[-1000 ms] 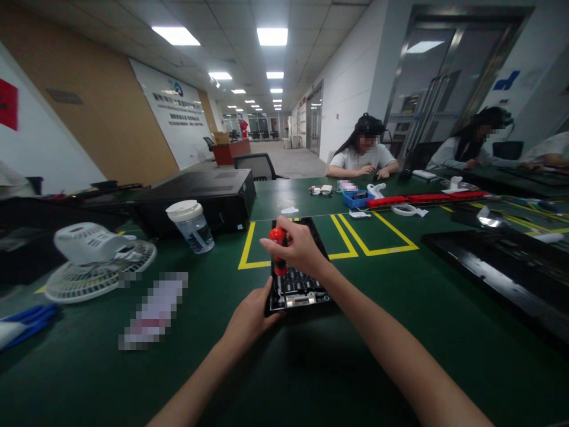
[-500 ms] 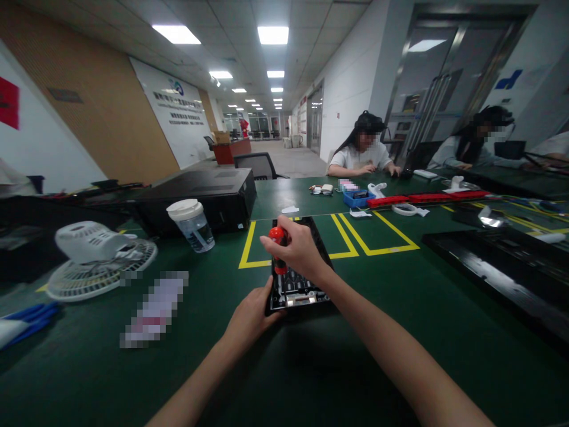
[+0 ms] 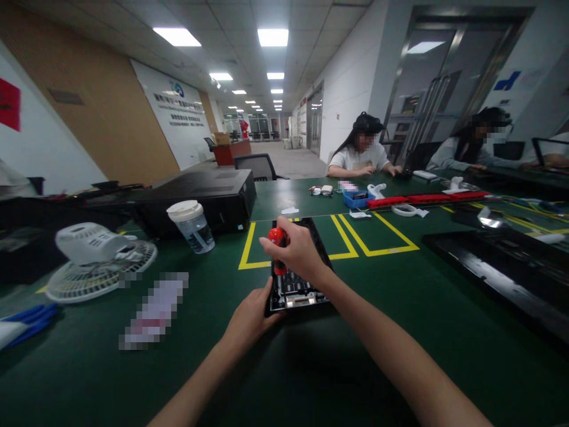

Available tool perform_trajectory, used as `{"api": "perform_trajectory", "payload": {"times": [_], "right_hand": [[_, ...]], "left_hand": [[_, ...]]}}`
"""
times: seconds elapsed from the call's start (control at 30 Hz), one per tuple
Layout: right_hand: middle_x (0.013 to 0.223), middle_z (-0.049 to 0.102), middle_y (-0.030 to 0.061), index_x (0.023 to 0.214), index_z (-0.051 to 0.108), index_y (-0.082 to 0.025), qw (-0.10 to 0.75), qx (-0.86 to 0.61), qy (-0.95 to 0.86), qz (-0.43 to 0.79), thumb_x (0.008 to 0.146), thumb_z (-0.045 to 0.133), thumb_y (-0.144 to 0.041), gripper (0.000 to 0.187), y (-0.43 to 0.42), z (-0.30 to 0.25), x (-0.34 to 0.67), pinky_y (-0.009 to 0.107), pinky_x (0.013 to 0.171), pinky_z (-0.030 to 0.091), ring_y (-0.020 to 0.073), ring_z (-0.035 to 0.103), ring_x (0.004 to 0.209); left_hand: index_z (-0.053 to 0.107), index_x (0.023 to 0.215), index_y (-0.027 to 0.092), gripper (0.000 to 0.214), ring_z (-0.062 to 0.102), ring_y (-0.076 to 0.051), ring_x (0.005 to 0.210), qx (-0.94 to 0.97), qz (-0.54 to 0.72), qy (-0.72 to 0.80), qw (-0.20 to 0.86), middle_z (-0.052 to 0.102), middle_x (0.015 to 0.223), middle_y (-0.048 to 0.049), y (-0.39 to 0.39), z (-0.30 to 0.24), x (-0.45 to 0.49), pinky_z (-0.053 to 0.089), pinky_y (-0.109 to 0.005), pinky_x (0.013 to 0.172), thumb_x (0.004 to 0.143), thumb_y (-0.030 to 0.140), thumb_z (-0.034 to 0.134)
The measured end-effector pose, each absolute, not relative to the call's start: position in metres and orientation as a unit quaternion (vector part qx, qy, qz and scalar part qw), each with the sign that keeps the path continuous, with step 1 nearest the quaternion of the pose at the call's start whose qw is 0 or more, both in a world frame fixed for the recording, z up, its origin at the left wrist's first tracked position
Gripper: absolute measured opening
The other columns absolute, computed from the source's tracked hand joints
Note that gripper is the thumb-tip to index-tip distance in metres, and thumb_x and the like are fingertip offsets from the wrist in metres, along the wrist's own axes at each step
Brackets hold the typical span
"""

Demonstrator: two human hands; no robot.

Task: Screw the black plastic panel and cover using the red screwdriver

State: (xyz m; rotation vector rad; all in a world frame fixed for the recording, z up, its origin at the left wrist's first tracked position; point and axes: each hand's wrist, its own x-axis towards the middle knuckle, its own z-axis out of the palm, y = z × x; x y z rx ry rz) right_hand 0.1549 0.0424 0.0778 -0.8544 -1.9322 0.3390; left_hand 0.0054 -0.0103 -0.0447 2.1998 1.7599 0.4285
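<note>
Everything here is placed from the black device (image 3: 306, 287), which lies on the green table (image 3: 338, 367) straight ahead of the person, its long side running away from them.

Far to the left of the device, at the table's edge, lies something blue (image 3: 26, 317). Nearer to the device, but well apart from it, a white fan (image 3: 98, 261) lies face up. A blurred flat item (image 3: 153, 308) lies between the fan and the device. A clear cup with a white lid (image 3: 192, 226) stands behind and to the left of the device, just in front of a big black box (image 3: 204, 196).

The left hand (image 3: 251, 317) grips the device's near left corner, with the fingers curled at its edge and the thumb on top. The right hand (image 3: 299, 252) hangs over the middle of the device, closed in a fist around a red-handled screwdriver (image 3: 278, 249). The screwdriver stands upright with its lower end down on the open inside of the device. Its tip is too small to make out.

Behind and to the right of the device, yellow lines (image 3: 355, 234) mark boxes on the table. Beyond them sit a small blue tray (image 3: 358, 198) and a long red strip (image 3: 427, 197). A person in a white shirt (image 3: 362, 157) sits at the far side, hands on the table. Well to the right of the device lies a long black panel (image 3: 498, 267).
</note>
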Motion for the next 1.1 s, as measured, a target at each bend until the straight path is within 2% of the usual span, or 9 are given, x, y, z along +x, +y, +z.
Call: {"api": "perform_trajectory", "payload": {"times": [0.13, 0.33, 0.47, 0.57, 0.67, 0.77, 0.93, 1.1], "right_hand": [[0.058, 0.035, -0.0056, 0.067, 0.034, -0.02, 0.482, -0.36, -0.787, 0.141, 0.077, 0.051, -0.043, 0.031, 0.049, 0.075, 0.159, 0.022, 0.054, 0.024, 0.0092, 0.033, 0.053], [0.058, 0.039, -0.0056, 0.068, 0.04, -0.018, 0.476, -0.34, -0.789, 0.186, 0.078, 0.053, -0.045, 0.031, 0.06, 0.074, 0.168, 0.022, 0.053, 0.025, 0.0081, 0.035, 0.052], [0.061, 0.04, -0.0045, 0.072, 0.047, -0.016, 0.465, -0.294, -0.8, 0.241, 0.082, 0.05, -0.044, 0.03, 0.058, 0.086, 0.176, 0.021, 0.05, 0.028, 0.0071, 0.035, 0.052], [0.066, 0.043, -0.0027, 0.077, 0.05, -0.016, 0.5, -0.272, -0.773, 0.28, 0.083, 0.048, -0.045, 0.029, 0.052, 0.1, 0.186, 0.021, 0.052, 0.033, 0.0078, 0.041, 0.056], [0.069, 0.047, -0.0018, 0.092, 0.05, -0.019, 0.537, -0.231, -0.716, 0.381, 0.086, 0.042, -0.047, 0.03, 0.044, 0.113, 0.199, 0.022, 0.053, 0.041, 0.0089, 0.049, 0.057], [0.062, 0.045, -0.0028, 0.102, 0.049, -0.021, 0.569, -0.212, -0.67, 0.428, 0.088, 0.036, -0.051, 0.036, 0.035, 0.124, 0.215, 0.021, 0.046, 0.041, 0.0095, 0.05, 0.05], [0.057, 0.044, -0.0032, 0.097, 0.051, -0.02, 0.606, -0.211, -0.631, 0.436, 0.083, 0.034, -0.062, 0.048, 0.013, 0.139, 0.237, 0.018, 0.035, 0.032, 0.0071, 0.044, 0.043], [0.06, 0.045, -0.002, 0.088, 0.053, -0.019, 0.627, -0.203, -0.619, 0.428, 0.079, 0.036, -0.067, 0.051, -0.007, 0.149, 0.245, 0.018, 0.033, 0.029, 0.0063, 0.041, 0.041]], "left_hand": [[0.025, 0.138, 0.016, 0.072, 0.05, -0.026, 0.113, 0.771, 0.153, 0.607, 0.116, 0.051, 0.127, -0.0144, -0.012, -0.045, 0.006, 0.039, -0.037, 0.095, 0.077, 0.04, 0.054], [0.03, 0.137, 0.018, 0.071, 0.028, -0.027, 0.132, 0.815, 0.174, 0.553, 0.011, 0.027, 0.146, -0.0107, -0.013, -0.047, 0.005, 0.027, -0.042, 0.106, 0.074, 0.04, 0.058], [0.034, 0.134, 0.018, 0.064, 0.028, -0.027, 0.132, 0.832, 0.146, 0.535, 0.009, 0.037, 0.141, -0.0108, -0.013, -0.048, 0.008, 0.026, -0.046, 0.106, 0.078, 0.038, 0.057], [0.038, 0.132, 0.016, 0.057, 0.032, -0.025, 0.13, 0.829, 0.136, 0.543, 0.016, 0.045, 0.136, -0.0108, -0.013, -0.047, 0.011, 0.028, -0.045, 0.105, 0.08, 0.033, 0.055], [0.041, 0.129, 0.014, 0.054, 0.035, -0.026, 0.128, 0.828, 0.128, 0.546, 0.008, 0.047, 0.133, -0.0125, -0.014, -0.046, 0.014, 0.027, -0.046, 0.106, 0.08, 0.031, 0.057], [0.042, 0.127, 0.013, 0.052, 0.036, -0.027, 0.128, 0.834, 0.127, 0.536, -0.01, 0.049, 0.132, -0.0129, -0.014, -0.046, 0.015, 0.026, -0.047, 0.106, 0.08, 0.03, 0.057], [0.043, 0.125, 0.015, 0.05, 0.038, -0.027, 0.126, 0.838, 0.142, 0.525, -0.033, 0.05, 0.13, -0.012, -0.008, -0.053, 0.015, 0.03, -0.047, 0.104, 0.081, 0.031, 0.057], [0.042, 0.125, 0.015, 0.05, 0.039, -0.027, 0.125, 0.841, 0.156, 0.514, -0.054, 0.051, 0.128, -0.0128, 0.011, -0.056, 0.012, 0.032, -0.045, 0.103, 0.081, 0.033, 0.057]]}}
